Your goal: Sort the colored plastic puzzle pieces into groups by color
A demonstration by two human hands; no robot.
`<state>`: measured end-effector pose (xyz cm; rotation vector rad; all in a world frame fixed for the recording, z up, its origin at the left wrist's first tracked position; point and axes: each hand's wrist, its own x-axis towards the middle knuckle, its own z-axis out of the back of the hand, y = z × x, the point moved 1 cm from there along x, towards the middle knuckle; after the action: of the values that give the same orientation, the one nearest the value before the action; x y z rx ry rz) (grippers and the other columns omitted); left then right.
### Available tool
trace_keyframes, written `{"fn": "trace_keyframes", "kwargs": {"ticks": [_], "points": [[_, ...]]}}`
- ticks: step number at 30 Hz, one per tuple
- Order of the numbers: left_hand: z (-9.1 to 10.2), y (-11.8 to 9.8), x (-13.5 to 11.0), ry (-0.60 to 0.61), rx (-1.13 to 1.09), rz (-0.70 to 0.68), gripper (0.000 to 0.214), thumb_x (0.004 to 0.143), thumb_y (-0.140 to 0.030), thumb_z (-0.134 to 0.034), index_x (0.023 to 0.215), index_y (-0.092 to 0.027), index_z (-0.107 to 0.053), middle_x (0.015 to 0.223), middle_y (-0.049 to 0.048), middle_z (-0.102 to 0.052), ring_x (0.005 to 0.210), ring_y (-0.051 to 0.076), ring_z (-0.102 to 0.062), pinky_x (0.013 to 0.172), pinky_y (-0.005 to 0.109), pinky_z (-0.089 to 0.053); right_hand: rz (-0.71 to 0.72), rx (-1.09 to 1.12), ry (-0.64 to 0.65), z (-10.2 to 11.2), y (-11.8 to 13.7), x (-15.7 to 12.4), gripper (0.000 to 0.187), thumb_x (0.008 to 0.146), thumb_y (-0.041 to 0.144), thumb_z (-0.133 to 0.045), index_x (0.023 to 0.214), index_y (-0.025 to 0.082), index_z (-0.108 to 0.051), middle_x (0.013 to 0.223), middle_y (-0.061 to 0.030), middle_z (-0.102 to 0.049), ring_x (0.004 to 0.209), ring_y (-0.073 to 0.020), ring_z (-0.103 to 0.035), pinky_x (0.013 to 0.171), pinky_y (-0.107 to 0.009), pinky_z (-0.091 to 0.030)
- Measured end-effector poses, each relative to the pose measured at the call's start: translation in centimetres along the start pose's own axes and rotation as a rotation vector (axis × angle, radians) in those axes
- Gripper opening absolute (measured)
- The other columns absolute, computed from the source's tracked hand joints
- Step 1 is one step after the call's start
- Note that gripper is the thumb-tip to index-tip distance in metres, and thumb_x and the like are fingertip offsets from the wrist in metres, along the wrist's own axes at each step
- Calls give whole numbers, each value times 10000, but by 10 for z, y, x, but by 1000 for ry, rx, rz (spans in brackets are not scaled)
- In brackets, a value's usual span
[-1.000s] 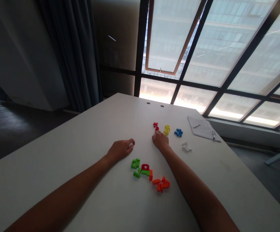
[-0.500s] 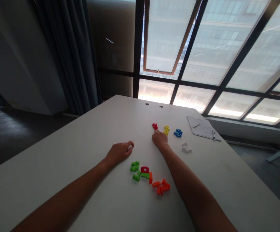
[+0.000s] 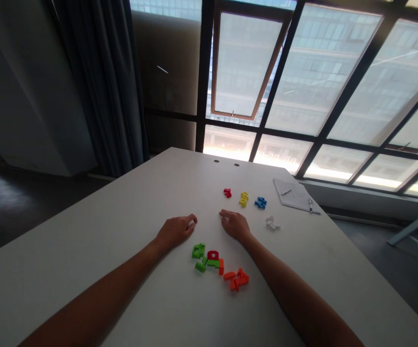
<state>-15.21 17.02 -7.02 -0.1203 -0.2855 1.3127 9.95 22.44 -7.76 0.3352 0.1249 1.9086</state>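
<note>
Head view looks down a matte pale table (image 3: pixel 86 226) with two small round holes (image 3: pixel 216 161) near its far edge. The person's left hand (image 3: pixel 176 231) rests on the surface with its fingers (image 3: pixel 185 222) loosely curled; a pale sliver shows at the fingertips, too small to tell whether anything is held. The right hand (image 3: pixel 235 225) lies palm down, its fingers (image 3: pixel 225 213) extended and close together, and holds nothing.

Chunky, notched plastic pieces lie on the table in two groups. Beyond the right hand, a red piece (image 3: pixel 227 193), a yellow piece (image 3: pixel 244 199) and a blue piece (image 3: pixel 260 203) form a loose row, with the red one nearest the fingertips. A white piece (image 3: pixel 272 223) lies just past them toward the right edge.

Between the forearms, a green piece (image 3: pixel 198 250) lies nearest the left hand, beside a joined red-and-green piece (image 3: pixel 212 260) and an orange cluster (image 3: pixel 238 279).

Near the far right corner lies a sheet of notepaper (image 3: pixel 292 195) with a pen (image 3: pixel 310 206) on it. Beyond the far edge stand a gridded window (image 3: pixel 320 72) and a dark curtain (image 3: pixel 100 82).
</note>
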Motion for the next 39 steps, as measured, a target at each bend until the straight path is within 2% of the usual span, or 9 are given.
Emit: {"fn": "trace_keyframes", "kwargs": {"ticks": [3, 6, 8, 11, 13, 18, 22, 31, 39], "points": [[-1, 0, 0, -12, -4, -9, 231, 988, -387, -459, 1112, -310, -638, 895, 18, -743, 757, 195, -671, 668, 270, -403, 154, 300, 32, 0, -2, -26, 334, 908, 231, -530, 1145, 306, -754, 1215, 30, -743, 1115, -180, -689, 1026, -301, -483], [-1, 0, 0, -22, -7, -9, 230, 982, -383, -465, 1109, -308, -641, 900, 18, -743, 751, 193, -668, 666, 270, -404, 277, 564, 110, -1, -4, -53, 294, 885, 245, -541, 1037, 254, -794, 1013, -7, -796, 842, -184, -734, 852, -302, -552], [-1, 0, 0, -20, -7, -1, 236, 978, -382, -469, 1115, -304, -644, 915, 20, -745, 752, 188, -667, 678, 267, -411, 299, 698, 128, 0, -5, -68, 284, 908, 306, -545, 1001, 224, -801, 947, -33, -799, 757, -187, -723, 781, -305, -563], [0, 0, 0, -11, -8, 8, 241, 976, -383, -472, 1119, -302, -647, 916, 20, -745, 761, 187, -667, 699, 267, -422, 334, 888, 98, 8, -2, -84, 354, 955, 429, -530, 994, 203, -800, 982, -71, -796, 877, -225, -741, 835, -338, -569], [0, 0, 0, -13, -11, 7, 236, 975, -383, -474, 1110, -303, -650, 908, 19, -742, 767, 188, -667, 702, 270, -425, 396, 934, 108, 15, 3, -91, 377, 964, 472, -530, 1025, 213, -798, 1063, -80, -784, 986, -243, -734, 895, -357, -562], [2, -2, -2, -25, -26, 7, 233, 977, -386, -478, 1103, -304, -656, 924, 22, -741, 783, 188, -665, 715, 273, -429, 525, 748, 180, 21, 15, -100, 332, 961, 430, -531, 1099, 268, -785, 1203, -54, -746, 1023, -220, -731, 910, -326, -558], [1, -1, -2, -20, -14, 7, 253, 983, -394, -463, 1124, -305, -653, 933, 25, -739, 782, 189, -661, 707, 274, -420, 431, 636, 122, 18, 16, -97, 353, 994, 412, -481, 1067, 261, -791, 1217, -48, -741, 1011, -201, -733, 931, -314, -548], [-1, 1, -1, -22, -2, -7, 256, 985, -390, -451, 1125, -306, -648, 927, 18, -743, 751, 184, -655, 674, 270, -398, 261, 725, 29, 9, 6, -80, 639, 1064, 530, -228, 1044, 244, -799, 1179, -39, -756, 1118, -214, -701, 1040, -370, -498], [-2, 2, 0, -24, 10, -14, 268, 993, -407, -449, 1128, -300, -653, 904, 25, -737, 743, 191, -654, 688, 274, -408, 231, 269, 39, 17, -4, -77, 498, 1072, 475, -283, 1234, 320, -728, 1402, 38, -627, 1199, -202, -659, 1028, -324, -504]]}}
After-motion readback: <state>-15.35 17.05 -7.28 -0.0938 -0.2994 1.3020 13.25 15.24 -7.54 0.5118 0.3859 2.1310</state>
